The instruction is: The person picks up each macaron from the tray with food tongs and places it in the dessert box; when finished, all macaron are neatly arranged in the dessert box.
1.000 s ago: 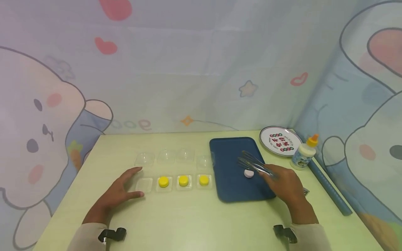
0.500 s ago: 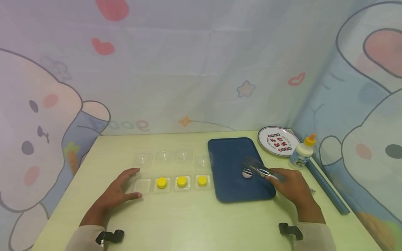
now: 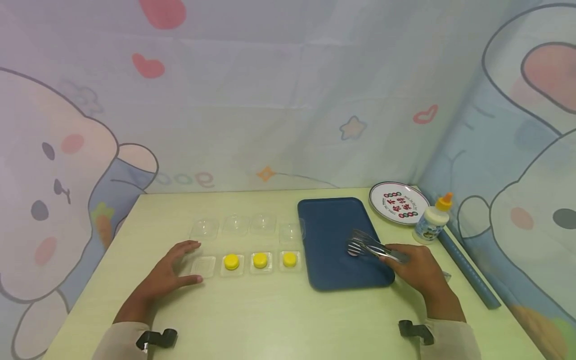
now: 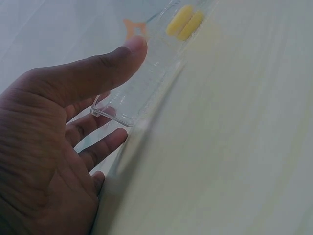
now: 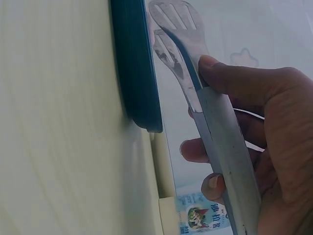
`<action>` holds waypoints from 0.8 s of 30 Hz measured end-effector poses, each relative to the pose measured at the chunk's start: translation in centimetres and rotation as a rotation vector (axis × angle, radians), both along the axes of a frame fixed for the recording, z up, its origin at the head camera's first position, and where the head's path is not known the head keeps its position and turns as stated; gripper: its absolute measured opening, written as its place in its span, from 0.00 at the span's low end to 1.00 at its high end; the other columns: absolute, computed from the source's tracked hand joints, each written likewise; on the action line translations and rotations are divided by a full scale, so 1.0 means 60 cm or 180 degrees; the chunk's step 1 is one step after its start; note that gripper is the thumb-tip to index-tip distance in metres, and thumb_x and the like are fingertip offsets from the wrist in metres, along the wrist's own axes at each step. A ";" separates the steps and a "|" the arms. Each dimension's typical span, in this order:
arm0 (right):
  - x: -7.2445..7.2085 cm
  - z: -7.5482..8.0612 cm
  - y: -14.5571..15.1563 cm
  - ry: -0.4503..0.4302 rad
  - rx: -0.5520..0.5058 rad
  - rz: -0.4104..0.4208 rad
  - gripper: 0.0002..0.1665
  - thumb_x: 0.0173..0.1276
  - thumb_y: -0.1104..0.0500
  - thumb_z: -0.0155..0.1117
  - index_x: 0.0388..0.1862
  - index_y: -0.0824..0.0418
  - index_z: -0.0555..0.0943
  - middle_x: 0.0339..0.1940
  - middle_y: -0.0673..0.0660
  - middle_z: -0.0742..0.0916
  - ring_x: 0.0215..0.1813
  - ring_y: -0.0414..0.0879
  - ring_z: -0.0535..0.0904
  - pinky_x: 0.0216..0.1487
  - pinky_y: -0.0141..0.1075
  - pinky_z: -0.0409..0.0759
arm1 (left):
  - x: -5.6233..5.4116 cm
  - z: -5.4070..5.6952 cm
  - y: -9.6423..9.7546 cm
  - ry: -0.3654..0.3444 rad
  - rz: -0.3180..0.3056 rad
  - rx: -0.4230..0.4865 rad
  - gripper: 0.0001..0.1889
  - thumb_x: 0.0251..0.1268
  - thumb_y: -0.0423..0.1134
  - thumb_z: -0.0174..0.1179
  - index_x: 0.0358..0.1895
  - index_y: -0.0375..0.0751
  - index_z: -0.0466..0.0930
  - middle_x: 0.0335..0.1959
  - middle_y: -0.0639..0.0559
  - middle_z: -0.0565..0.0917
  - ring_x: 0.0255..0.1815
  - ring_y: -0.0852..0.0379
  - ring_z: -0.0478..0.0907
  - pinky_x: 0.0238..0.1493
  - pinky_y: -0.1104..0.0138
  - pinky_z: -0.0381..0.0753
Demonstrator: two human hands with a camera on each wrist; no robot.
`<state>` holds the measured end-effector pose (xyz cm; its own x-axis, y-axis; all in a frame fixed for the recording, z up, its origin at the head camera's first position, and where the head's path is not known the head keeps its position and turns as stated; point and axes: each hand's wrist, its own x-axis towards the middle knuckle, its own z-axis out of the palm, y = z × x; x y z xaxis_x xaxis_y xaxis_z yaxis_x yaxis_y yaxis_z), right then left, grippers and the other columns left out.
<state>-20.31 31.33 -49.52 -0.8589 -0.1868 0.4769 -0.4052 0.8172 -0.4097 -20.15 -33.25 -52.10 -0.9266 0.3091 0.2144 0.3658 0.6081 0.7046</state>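
My right hand grips metal tongs by the handle. Their slotted tips reach down around a pale round macaron on the dark blue tray, covering most of it. In the right wrist view, thumb and fingers wrap the tongs beside the tray's edge. My left hand rests at the left, thumb and fingers spread around a bare clear plastic box base. To its right, yellow macarons sit singly in three similar bases. The left wrist view shows the left hand close to the base's edge.
Clear domed lids stand in a row behind the bases, the rightmost overlapping the tray's left edge. At the back right are a printed plate, a squeeze bottle with a yellow cap, and a long dark blue bar.
The tongs have moved slightly right and down, and their tips have closed in around the pale macaron. My left hand has stayed beside the bare base.
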 end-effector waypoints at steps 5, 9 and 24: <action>0.000 -0.001 0.001 0.0006 0.0043 0.0007 0.18 0.61 0.58 0.86 0.50 0.62 0.94 0.45 0.62 0.96 0.50 0.64 0.94 0.51 0.62 0.89 | -0.001 0.000 -0.001 -0.0075 0.0022 0.0020 0.46 0.57 0.43 0.84 0.79 0.42 0.72 0.82 0.36 0.69 0.84 0.26 0.60 0.83 0.32 0.59; 0.000 0.000 0.005 -0.0191 0.0034 -0.0028 0.19 0.64 0.56 0.85 0.52 0.60 0.94 0.48 0.63 0.96 0.53 0.65 0.93 0.54 0.63 0.89 | 0.002 0.004 0.002 -0.0193 0.0080 0.0050 0.45 0.58 0.43 0.83 0.79 0.43 0.72 0.82 0.36 0.69 0.85 0.22 0.58 0.78 0.23 0.57; -0.003 -0.004 0.004 -0.0129 0.0075 -0.0048 0.17 0.62 0.55 0.86 0.50 0.57 0.95 0.43 0.60 0.96 0.38 0.49 0.89 0.42 0.49 0.87 | 0.006 0.007 0.001 -0.0152 0.0095 0.0010 0.45 0.60 0.43 0.82 0.79 0.41 0.71 0.82 0.37 0.71 0.85 0.23 0.60 0.78 0.24 0.60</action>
<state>-20.51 31.57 -49.76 -0.8802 -0.1845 0.4373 -0.3763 0.8327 -0.4061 -19.80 -33.18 -51.68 -0.9446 0.2806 0.1705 0.3135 0.6161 0.7226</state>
